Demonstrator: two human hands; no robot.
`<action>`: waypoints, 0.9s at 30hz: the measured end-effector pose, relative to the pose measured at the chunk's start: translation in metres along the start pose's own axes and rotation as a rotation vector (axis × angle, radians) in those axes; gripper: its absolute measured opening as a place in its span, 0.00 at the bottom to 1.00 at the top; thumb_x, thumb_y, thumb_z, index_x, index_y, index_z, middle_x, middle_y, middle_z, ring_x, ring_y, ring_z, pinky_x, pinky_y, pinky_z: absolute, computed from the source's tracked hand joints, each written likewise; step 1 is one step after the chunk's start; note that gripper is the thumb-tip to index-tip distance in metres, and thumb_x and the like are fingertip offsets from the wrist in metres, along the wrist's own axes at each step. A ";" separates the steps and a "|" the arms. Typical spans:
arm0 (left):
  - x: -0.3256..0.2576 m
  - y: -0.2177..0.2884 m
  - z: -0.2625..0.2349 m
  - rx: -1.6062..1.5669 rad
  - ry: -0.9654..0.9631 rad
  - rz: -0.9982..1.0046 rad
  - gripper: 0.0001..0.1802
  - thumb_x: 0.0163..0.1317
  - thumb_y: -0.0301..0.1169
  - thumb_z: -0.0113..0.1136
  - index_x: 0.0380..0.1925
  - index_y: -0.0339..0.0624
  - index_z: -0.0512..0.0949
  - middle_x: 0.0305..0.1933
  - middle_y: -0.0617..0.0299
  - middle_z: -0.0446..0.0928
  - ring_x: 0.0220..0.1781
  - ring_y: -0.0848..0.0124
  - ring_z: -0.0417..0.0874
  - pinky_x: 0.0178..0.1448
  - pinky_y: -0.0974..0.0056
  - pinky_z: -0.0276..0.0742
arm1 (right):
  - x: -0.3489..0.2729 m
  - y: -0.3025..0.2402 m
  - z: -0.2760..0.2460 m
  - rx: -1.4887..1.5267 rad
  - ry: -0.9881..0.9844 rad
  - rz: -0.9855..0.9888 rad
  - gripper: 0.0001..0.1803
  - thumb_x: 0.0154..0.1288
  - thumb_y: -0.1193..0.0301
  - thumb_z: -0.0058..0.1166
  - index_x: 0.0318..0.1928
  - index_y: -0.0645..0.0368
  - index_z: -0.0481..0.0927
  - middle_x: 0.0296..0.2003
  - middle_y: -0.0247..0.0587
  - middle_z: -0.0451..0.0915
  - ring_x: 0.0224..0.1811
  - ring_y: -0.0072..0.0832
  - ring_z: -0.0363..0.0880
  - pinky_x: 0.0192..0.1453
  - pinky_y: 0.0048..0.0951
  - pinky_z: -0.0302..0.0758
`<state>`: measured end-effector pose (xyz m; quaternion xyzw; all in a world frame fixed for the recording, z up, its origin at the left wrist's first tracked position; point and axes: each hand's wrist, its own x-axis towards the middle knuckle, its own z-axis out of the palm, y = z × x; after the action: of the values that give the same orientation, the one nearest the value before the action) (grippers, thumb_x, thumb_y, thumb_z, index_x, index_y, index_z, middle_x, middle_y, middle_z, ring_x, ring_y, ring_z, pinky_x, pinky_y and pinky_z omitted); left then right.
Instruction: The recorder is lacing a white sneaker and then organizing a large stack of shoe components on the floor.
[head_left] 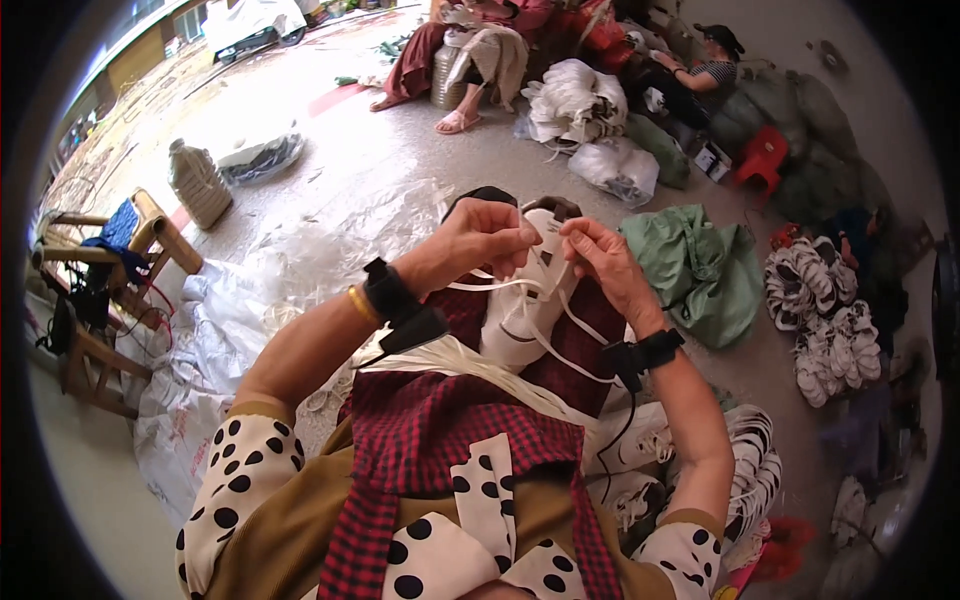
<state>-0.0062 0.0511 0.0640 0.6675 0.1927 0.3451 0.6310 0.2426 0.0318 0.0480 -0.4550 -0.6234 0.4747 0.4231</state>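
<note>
Our left hand [490, 240] and right hand [608, 264] curl fingers [500, 243] close above a shoe [508, 338] — gripping lace [478, 288]? We can't tell.

1 head-worn fisheye camera looks down, near the fingers [506, 242].

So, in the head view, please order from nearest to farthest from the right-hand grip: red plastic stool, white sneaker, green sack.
1. White sneaker: just lower left of the right-hand grip.
2. Green sack: to the right.
3. Red plastic stool: upper right, farthest.
</note>
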 end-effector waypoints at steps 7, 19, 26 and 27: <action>0.029 0.000 0.016 -0.054 0.067 -0.005 0.13 0.69 0.39 0.57 0.34 0.39 0.77 0.23 0.66 0.78 0.21 0.82 0.76 0.25 0.77 0.70 | -0.014 -0.026 0.017 -0.194 0.185 -0.214 0.08 0.66 0.71 0.56 0.41 0.62 0.80 0.29 0.27 0.79 0.30 0.15 0.75 0.36 0.21 0.74; 0.035 -0.047 -0.053 -0.167 0.424 0.092 0.07 0.67 0.33 0.56 0.38 0.41 0.78 0.30 0.63 0.81 0.21 0.81 0.73 0.23 0.77 0.66 | -0.027 0.024 -0.006 -0.086 0.282 -0.143 0.11 0.69 0.67 0.49 0.40 0.59 0.81 0.27 0.36 0.83 0.19 0.15 0.74 0.20 0.15 0.68; -0.070 -0.038 -0.273 -0.173 1.267 -0.072 0.15 0.63 0.25 0.51 0.49 0.32 0.75 0.41 0.55 0.83 0.26 0.80 0.81 0.20 0.76 0.65 | -0.110 0.037 -0.197 0.374 1.003 -0.089 0.13 0.69 0.65 0.54 0.49 0.59 0.79 0.36 0.39 0.84 0.29 0.18 0.81 0.22 0.13 0.67; -0.072 -0.041 -0.271 -0.169 1.231 -0.083 0.15 0.63 0.25 0.51 0.49 0.32 0.75 0.41 0.55 0.83 0.26 0.80 0.81 0.20 0.76 0.65 | -0.112 0.038 -0.203 0.351 1.063 -0.097 0.16 0.69 0.65 0.54 0.52 0.61 0.77 0.37 0.40 0.84 0.30 0.19 0.82 0.22 0.13 0.68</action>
<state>-0.2392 0.1991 -0.0009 0.2859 0.5189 0.6558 0.4679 0.4695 -0.0296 0.0390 -0.5253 -0.2562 0.2566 0.7698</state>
